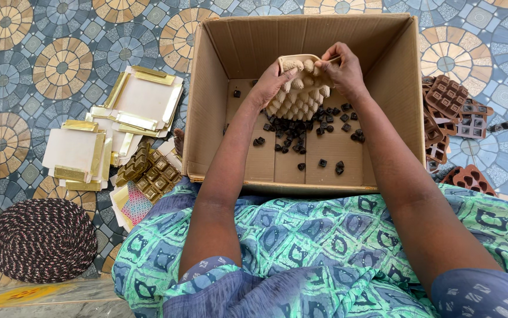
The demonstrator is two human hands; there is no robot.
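Cardboard box: beige mould pinched between left hand, right hand.

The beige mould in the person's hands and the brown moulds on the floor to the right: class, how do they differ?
The beige mould is held up over the cardboard box by the left hand and right hand, bent and turned underside up; the brown moulds lie untouched in a loose pile on the tiled floor. One is pale, the others dark. Both have rows of small cavities.
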